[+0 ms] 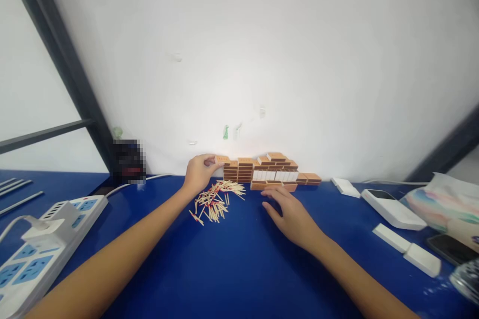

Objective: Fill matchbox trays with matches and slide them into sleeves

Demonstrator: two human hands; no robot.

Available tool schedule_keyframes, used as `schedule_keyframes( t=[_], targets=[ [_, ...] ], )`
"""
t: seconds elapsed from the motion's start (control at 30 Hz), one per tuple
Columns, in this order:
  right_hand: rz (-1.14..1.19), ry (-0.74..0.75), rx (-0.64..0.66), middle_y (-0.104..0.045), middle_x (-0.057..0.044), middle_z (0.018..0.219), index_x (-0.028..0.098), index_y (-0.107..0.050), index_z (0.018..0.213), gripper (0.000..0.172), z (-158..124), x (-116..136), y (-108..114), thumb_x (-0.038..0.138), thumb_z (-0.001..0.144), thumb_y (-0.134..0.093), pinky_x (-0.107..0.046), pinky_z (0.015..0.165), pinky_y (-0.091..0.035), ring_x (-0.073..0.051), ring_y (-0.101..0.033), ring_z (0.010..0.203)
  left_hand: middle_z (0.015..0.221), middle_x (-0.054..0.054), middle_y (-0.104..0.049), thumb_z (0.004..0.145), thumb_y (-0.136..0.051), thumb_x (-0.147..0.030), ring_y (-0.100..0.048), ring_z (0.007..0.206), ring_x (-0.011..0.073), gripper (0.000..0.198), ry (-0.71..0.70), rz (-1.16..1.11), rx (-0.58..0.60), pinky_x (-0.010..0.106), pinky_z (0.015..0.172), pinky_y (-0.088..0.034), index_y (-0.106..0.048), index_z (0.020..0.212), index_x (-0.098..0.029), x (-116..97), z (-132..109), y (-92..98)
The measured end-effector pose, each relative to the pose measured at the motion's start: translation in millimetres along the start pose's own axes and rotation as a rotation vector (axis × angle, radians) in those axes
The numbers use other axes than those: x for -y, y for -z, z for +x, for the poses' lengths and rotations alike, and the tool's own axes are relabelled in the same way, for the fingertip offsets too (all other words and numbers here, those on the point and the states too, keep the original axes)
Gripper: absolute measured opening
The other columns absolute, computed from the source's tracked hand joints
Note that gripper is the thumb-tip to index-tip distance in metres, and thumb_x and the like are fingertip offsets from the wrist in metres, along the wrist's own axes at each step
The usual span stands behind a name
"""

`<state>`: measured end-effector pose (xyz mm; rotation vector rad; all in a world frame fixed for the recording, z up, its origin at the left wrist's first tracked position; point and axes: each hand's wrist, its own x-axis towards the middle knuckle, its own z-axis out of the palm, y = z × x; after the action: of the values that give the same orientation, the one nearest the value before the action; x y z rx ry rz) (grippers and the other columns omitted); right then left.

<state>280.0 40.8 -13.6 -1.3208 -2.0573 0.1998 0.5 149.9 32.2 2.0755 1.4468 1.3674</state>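
Note:
My left hand (199,175) pinches a small orange matchbox (222,159) at the top left end of the stacked matchboxes (245,173). Whether that box rests on the stack or is held just off it, I cannot tell. To the right the pile of boxes rises higher, with a row of white ends (275,175) showing in its middle. My right hand (286,212) hovers low in front of the bottom row, fingers apart and nothing in them. Loose matches with red heads (215,202) lie heaped on the blue table between my hands, nearer the left.
A white power strip (80,232) with a plugged-in adapter (47,232) runs along the left. At the right lie white devices (392,209), a dark phone (454,249) and a colourful plastic pack (441,202). A white wall (299,60) stands behind the blue table (232,274).

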Motion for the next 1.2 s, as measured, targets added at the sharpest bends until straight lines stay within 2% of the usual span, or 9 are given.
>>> schedule_keyframes(
  t=[0.17,0.33,0.43,0.57,0.67,0.8,0.93,1.03,1.2],
  targets=[
    [-0.006,-0.002,-0.020,-0.068,-0.011,0.121,0.021,-0.068,0.107,0.018,1,10,2,0.024,0.101,-0.052,-0.043,0.098,-0.055,-0.024,-0.067,0.110,0.090,0.007,-0.079,0.087,-0.077,-0.042,-0.066,0.077,0.0203,0.027,0.046,0.012,-0.047,0.034,0.075,-0.050,-0.081,0.096,-0.017,-1,0,-28.4],
    [-0.199,0.009,0.011,-0.072,-0.010,0.107,0.020,-0.070,0.102,0.024,8,12,30,0.026,0.103,-0.047,-0.039,0.089,-0.054,-0.024,-0.069,0.099,0.090,0.006,-0.078,0.083,-0.080,-0.046,-0.066,0.078,0.0198,0.031,0.039,0.065,-0.058,0.033,0.076,-0.050,-0.077,0.097,-0.018,-9,-4,-28.8],
    [-0.477,-0.205,0.061,-0.075,-0.011,0.104,0.021,-0.072,0.105,0.027,10,-16,71,0.032,0.102,-0.047,-0.040,0.081,-0.051,-0.028,-0.070,0.095,0.091,0.006,-0.076,0.088,-0.074,-0.048,-0.064,0.077,0.0194,0.035,0.045,0.111,-0.060,0.034,0.076,-0.048,-0.075,0.106,-0.018,-19,-19,-14.4],
    [-0.657,-0.582,0.122,-0.076,-0.015,0.105,0.019,-0.073,0.107,0.026,4,-73,126,0.034,0.099,-0.055,-0.040,0.079,-0.046,-0.033,-0.069,0.100,0.087,0.002,-0.076,0.089,-0.072,-0.046,-0.064,0.076,0.0178,0.025,-0.025,0.135,0.125,0.031,0.070,-0.046,-0.077,0.097,-0.023,-35,-59,16.1],
    [-0.695,-0.801,0.104,-0.073,-0.026,0.101,0.011,-0.075,0.100,0.032,-2,-106,145,0.036,0.096,-0.056,-0.044,0.073,-0.044,-0.040,-0.069,0.095,0.086,0.001,-0.075,0.094,-0.068,-0.043,-0.063,0.075,0.0166,0.022,-0.113,0.126,0.223,0.029,0.067,-0.046,-0.077,0.100,-0.025,-38,-85,35.1],
    [-0.669,-0.860,0.117,-0.072,-0.027,0.098,0.011,-0.075,0.097,0.036,-7,-120,143,0.044,0.094,-0.060,-0.042,0.069,-0.043,-0.037,-0.070,0.091,0.080,0.001,-0.072,0.100,-0.062,-0.036,-0.059,0.076,0.0179,0.019,-0.320,0.223,0.205,0.031,0.072,-0.046,-0.075,0.099,-0.023,-27,-100,45.4],
    [-0.684,-0.853,0.075,-0.065,-0.033,0.120,0.008,-0.071,0.113,0.053,-7,-117,128,0.055,0.095,-0.055,-0.043,0.072,-0.041,-0.041,-0.067,0.102,0.085,0.004,-0.075,0.102,-0.057,-0.030,-0.059,0.079,0.0193,0.019,-0.529,0.373,0.215,0.036,0.076,-0.043,-0.074,0.099,-0.020,-18,-104,43.3],
    [-0.699,-0.873,0.040,-0.060,-0.039,0.124,0.001,-0.061,0.127,0.065,-6,-113,118,0.058,0.098,-0.049,-0.045,0.074,-0.039,-0.044,-0.065,0.109,0.088,0.005,-0.076,0.102,-0.057,-0.029,-0.059,0.081,0.0206,0.019,-0.614,0.421,0.228,0.037,0.075,-0.042,-0.073,0.107,-0.020,-19,-108,39.4],
    [-0.648,-0.900,0.054,-0.065,-0.039,0.119,-0.005,-0.050,0.136,0.069,-4,-108,114,0.054,0.100,-0.045,-0.044,0.074,-0.038,-0.044,-0.065,0.110,0.085,0.005,-0.076,0.102,-0.057,-0.028,-0.060,0.080,0.0212,0.018,-0.656,0.432,0.221,0.036,0.073,-0.040,-0.073,0.105,-0.020,-26,-112,39.2]
  ],
)
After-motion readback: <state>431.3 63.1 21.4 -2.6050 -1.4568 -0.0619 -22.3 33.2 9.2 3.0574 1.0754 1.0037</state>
